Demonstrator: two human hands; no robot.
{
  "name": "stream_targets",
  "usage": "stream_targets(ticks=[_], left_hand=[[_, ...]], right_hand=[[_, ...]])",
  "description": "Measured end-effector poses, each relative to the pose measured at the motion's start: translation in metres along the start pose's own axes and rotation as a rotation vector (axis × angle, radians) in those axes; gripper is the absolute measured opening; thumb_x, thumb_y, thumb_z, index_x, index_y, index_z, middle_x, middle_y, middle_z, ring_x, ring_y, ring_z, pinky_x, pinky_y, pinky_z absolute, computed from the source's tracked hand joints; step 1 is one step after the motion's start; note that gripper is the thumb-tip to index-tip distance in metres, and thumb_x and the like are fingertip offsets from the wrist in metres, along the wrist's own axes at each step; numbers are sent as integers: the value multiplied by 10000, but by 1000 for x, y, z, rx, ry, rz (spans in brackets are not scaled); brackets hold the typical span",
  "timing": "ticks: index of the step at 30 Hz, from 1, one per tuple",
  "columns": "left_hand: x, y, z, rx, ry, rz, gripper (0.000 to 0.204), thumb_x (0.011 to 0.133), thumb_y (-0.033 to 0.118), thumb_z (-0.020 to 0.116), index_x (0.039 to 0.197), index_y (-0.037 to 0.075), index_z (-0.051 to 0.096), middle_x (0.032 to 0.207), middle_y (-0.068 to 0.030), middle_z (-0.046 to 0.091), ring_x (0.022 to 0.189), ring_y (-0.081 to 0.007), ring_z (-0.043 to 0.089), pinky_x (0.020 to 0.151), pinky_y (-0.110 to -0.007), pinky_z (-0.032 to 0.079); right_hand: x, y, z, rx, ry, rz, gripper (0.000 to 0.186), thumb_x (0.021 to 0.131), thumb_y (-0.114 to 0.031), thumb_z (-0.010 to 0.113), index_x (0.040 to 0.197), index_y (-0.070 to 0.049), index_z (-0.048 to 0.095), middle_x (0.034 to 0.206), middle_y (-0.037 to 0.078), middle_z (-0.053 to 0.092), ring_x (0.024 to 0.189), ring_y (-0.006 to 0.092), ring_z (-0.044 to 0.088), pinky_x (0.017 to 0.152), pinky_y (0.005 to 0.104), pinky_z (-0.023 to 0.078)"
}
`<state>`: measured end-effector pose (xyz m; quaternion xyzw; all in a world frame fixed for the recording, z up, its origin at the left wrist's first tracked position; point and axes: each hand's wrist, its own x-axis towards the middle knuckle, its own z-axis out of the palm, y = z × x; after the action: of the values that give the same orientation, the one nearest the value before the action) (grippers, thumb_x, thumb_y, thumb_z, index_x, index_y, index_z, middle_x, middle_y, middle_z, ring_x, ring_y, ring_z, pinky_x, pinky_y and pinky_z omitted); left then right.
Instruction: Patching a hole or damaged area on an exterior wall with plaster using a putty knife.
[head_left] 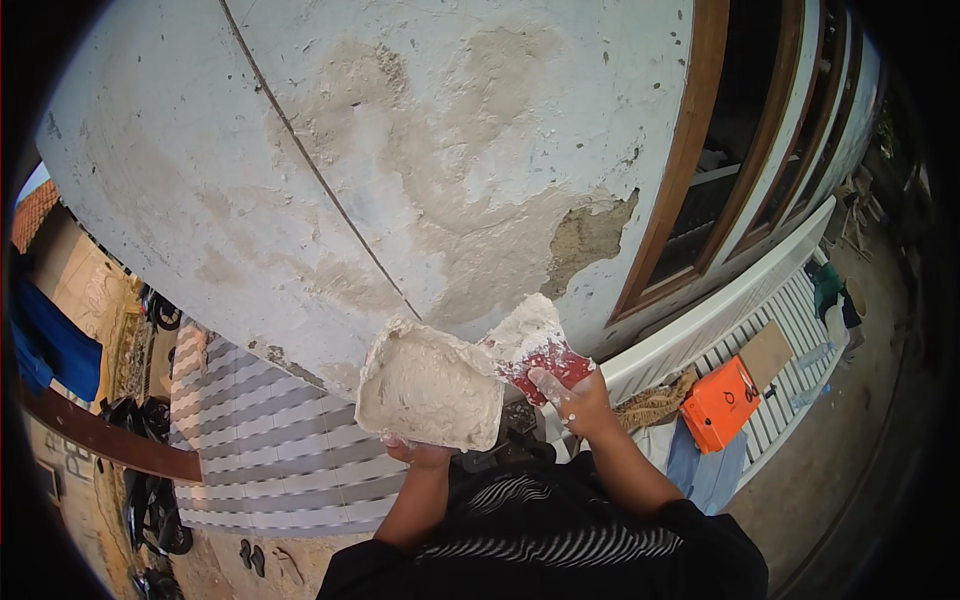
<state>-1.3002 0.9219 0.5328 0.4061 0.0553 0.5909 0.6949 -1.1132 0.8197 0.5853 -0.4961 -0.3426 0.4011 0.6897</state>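
Observation:
My left hand [422, 452] grips the near edge of a plaster tray [497, 432], its fingers mostly hidden beneath. Wet, off-white plaster [430, 385] fills the tray and coats its rim. In my right hand [582, 403], spotted with plaster, is a red putty spreader [560, 366]. A thick load of plaster covers the spreader's far part, which is beside the tray's right rim. Ahead stands a pale blue wall [340, 225] with beige patched areas. One rough, bare brown patch [590, 238] shows near the window, its paint broken away.
A dark cable [310, 150] runs down the wall. Brown-framed windows [690, 200] are at right. Below them, a white slatted bench [790, 375] carries an orange box [720, 403], cardboard and cloth. Striped tiled floor [270, 440] lies at left, with sandals [252, 557] and a parked motorbike [150, 480] beyond.

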Motion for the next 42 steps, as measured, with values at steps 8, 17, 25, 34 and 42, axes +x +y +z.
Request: stream_targets(ticks=[8,17,25,34,42], left_hand=[[-7,-12,4,53,-10,-59,917,768,606,531,1476,134,190,1483,-139,273,1330,-367,337,1079,-538,320],[-17,-19,22,130,2,-132,969,739,604,579,1464,104,174,1435,-136,303,1309,-331,354,1077,-483,323],[-9,-14,27,23,18,-195,928,770,606,543,1475,122,182,1476,-152,280,1333,-362,335,1081,-513,324],[0,-6,30,2,151,-20,898,781,625,508,1475,148,196,1482,-150,275,1333,-383,331,1073,-543,320],[-3,-12,48,24,20,-148,920,780,603,530,1466,95,189,1460,-156,303,1317,-355,358,1065,-493,352]], right_hand=[[-2,11,2,-45,69,4,134,888,-78,641,969,28,655,901,37,680,812,82,597,722,250,476],[-1,7,14,54,104,-89,181,891,-72,636,1019,54,660,932,71,696,823,85,611,750,253,495],[-1,2,21,-59,32,-123,186,882,-79,630,1013,49,659,911,85,703,811,84,595,730,265,490],[5,5,18,-282,69,-162,169,858,-84,629,974,35,659,838,148,694,737,119,621,683,299,492],[6,9,30,-378,161,-319,131,853,-79,613,913,27,663,800,175,674,704,271,672,640,333,498]])
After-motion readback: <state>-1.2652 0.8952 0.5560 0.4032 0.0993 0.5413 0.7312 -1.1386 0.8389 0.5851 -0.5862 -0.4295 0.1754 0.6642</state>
